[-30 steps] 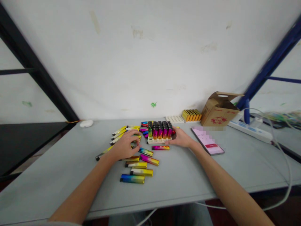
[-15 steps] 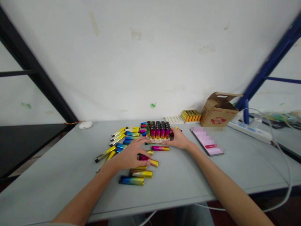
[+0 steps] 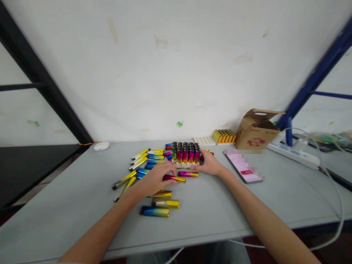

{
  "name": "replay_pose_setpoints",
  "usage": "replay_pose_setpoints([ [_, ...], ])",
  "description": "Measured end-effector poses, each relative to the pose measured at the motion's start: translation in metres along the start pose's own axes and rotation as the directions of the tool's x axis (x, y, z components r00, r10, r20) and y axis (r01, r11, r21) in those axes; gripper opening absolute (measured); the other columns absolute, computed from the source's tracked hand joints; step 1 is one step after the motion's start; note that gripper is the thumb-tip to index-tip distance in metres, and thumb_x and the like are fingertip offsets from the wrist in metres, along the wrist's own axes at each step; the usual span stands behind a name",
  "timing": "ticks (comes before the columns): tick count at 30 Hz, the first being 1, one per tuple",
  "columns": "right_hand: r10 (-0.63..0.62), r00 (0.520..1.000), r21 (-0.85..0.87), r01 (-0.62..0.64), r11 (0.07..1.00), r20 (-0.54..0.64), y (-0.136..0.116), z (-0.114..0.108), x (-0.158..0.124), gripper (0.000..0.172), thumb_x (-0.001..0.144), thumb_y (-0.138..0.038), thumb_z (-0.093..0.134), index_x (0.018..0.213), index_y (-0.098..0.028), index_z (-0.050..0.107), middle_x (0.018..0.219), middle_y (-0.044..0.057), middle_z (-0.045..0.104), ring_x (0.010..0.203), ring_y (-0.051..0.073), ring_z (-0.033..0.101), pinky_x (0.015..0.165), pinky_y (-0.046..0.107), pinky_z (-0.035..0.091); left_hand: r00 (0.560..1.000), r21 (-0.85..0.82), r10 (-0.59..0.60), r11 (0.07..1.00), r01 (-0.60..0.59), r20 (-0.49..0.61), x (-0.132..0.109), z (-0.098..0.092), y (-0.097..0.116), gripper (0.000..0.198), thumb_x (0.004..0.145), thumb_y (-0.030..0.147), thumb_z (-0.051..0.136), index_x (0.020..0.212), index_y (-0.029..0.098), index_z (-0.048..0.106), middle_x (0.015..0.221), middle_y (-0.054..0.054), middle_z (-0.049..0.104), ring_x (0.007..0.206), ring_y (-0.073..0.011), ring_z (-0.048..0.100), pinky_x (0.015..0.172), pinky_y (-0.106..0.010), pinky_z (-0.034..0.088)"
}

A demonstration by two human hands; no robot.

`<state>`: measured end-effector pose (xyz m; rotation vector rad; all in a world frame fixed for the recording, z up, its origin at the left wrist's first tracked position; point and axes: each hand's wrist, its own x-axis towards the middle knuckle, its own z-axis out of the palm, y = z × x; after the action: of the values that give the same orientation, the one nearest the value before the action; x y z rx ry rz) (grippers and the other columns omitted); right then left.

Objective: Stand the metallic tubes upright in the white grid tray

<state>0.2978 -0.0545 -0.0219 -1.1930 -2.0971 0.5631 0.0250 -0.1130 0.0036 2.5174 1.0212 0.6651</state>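
My left hand (image 3: 161, 177) has its fingers closed around a red-and-gold lighter (image 3: 178, 179), which lies level between thumb and fingertips, just above the table. At the right end of a white holed tray (image 3: 183, 165), my right hand (image 3: 209, 163) grips the corner, thumb in front and fingers partly hidden behind. Lighters with black tops (image 3: 188, 153) stand upright in rows in this tray, mostly pink-orange in front with a green one at the left. In front of it lies a pink-gold lighter (image 3: 188, 174). Several loose lighters (image 3: 154, 157) are spread to the left.
Nearer the table edge lie a blue-yellow lighter (image 3: 155, 211) and a gold one (image 3: 166, 204). Behind stand an unfilled white tray (image 3: 204, 141), a block of yellow lighters (image 3: 224, 136) and a cardboard box (image 3: 257, 134). A phone (image 3: 243, 167), power strip (image 3: 294, 154) and white case (image 3: 101, 146) rest around.
My left hand has lifted the red-and-gold lighter and moved it slightly away from me, toward the tray. My right hand stays at the tray's right end.
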Motion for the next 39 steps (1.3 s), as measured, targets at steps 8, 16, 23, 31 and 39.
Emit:
replay_pose_setpoints([
  [8,-0.030,1.000,-0.068,0.030,0.997,-0.007,-0.007,-0.004,0.000,0.072,0.059,-0.056,0.081,0.115,-0.016,0.059,0.109,0.011,0.067,0.097,0.029,0.062,0.085,0.040,0.048,0.920,-0.125,-0.170,0.983,0.134,-0.352,0.002,-0.012,-0.007,0.026,0.083,0.044,0.064,0.092,0.021,0.070,0.091,-0.005,0.074,0.086,-0.0228,0.067,0.084,-0.036,0.051],
  [16,0.039,0.998,-0.062,-0.036,0.997,0.046,-0.004,-0.003,-0.002,0.085,0.060,-0.055,0.081,0.126,-0.011,0.052,0.121,0.018,0.062,0.107,0.031,0.060,0.091,0.044,0.048,0.814,-0.410,-0.367,0.895,0.177,-0.450,0.007,-0.013,-0.006,0.025,0.066,0.043,0.078,0.073,0.020,0.073,0.072,-0.003,0.072,0.070,-0.0214,0.066,0.068,-0.032,0.054],
  [23,-0.044,0.998,-0.053,0.046,0.998,0.045,-0.002,0.000,-0.002,0.082,0.064,-0.056,0.079,0.128,-0.013,0.051,0.124,0.017,0.061,0.112,0.032,0.058,0.097,0.046,0.045,0.729,-0.699,-0.554,0.700,0.147,-0.401,0.010,-0.007,-0.012,0.036,0.061,0.050,0.082,0.071,0.017,0.070,0.070,-0.002,0.071,0.069,-0.0197,0.066,0.073,-0.035,0.056],
  [31,-0.073,0.997,-0.069,0.074,0.995,0.019,-0.001,0.001,-0.002,0.086,0.064,-0.056,0.078,0.132,-0.012,0.049,0.129,0.019,0.058,0.116,0.033,0.056,0.101,0.049,0.042,0.732,-0.858,-0.610,0.508,0.069,-0.302,0.013,-0.002,-0.013,0.050,0.061,0.061,0.079,0.077,0.016,0.064,0.069,-0.001,0.067,0.072,-0.0196,0.068,0.072,-0.036,0.056],
  [39,-0.093,0.995,-0.081,0.095,0.992,0.027,-0.002,0.000,-0.003,0.084,0.066,-0.055,0.078,0.131,-0.011,0.049,0.128,0.020,0.058,0.115,0.033,0.056,0.099,0.048,0.043,0.789,-0.861,-0.580,0.490,0.138,-0.204,0.008,0.000,-0.011,0.052,0.065,0.058,0.078,0.090,0.015,0.068,0.056,0.002,0.062,0.050,-0.0123,0.060,0.052,-0.025,0.050],
])
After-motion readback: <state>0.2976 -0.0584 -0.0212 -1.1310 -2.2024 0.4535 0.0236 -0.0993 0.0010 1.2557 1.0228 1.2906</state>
